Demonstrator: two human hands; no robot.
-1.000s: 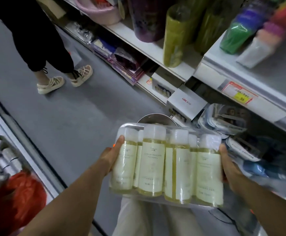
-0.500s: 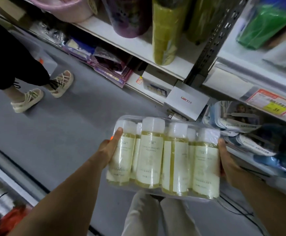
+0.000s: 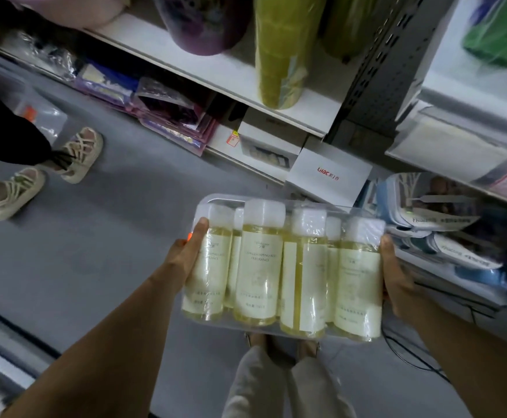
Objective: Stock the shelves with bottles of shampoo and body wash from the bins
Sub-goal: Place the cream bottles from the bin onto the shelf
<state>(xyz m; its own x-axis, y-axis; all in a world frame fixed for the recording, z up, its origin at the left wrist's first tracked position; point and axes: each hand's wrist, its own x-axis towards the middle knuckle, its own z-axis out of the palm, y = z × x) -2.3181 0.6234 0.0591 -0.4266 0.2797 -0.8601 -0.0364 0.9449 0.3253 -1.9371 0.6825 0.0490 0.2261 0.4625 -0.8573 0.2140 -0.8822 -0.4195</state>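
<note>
Grey aisle floor (image 3: 119, 251) spreads toward 9 o'clock, white shelves (image 3: 216, 73) toward 1 o'clock. At centre, the left hand (image 3: 186, 257) and right hand (image 3: 395, 279) grip opposite ends of a clear-wrapped pack of pale yellow, white-capped bottles (image 3: 282, 267).

This is a shop aisle. Long white shelves (image 3: 204, 70) fixed to a perforated metal upright (image 3: 388, 61) carry wrapped goods, with boxed items (image 3: 329, 173) and plastic-sleeved packets (image 3: 167, 116) on the lowest tier. Price tags (image 3: 232, 139) sit on the shelf edges. A grey floor (image 3: 110, 236) runs alongside, where another person's sandalled feet (image 3: 80, 152) stand.
</note>
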